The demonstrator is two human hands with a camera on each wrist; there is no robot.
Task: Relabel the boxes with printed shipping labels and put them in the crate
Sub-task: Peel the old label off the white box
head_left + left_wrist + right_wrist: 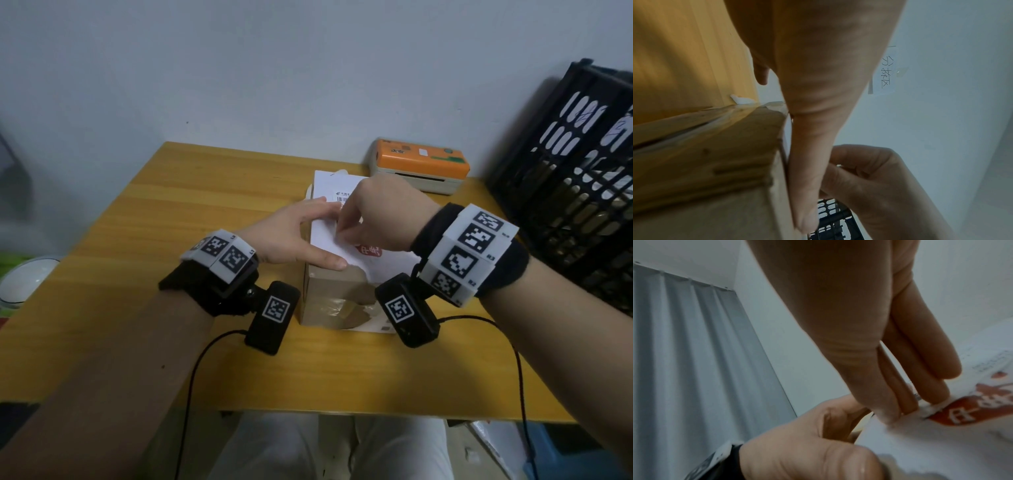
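Observation:
A brown cardboard box stands mid-table with a white shipping label across its top; a red logo shows beside a torn patch. My left hand lies flat on the box's left top edge, fingers straight and thumb along the near corner. My right hand curls down over the label, and its thumb and fingertips pinch a lifted bit of paper at the label's edge. The black slatted crate stands at the right.
An orange-topped label printer sits at the back against the wall. The yellow wooden table stretches left of the box. A white round object is off the table's left edge. Cables hang from both wrists.

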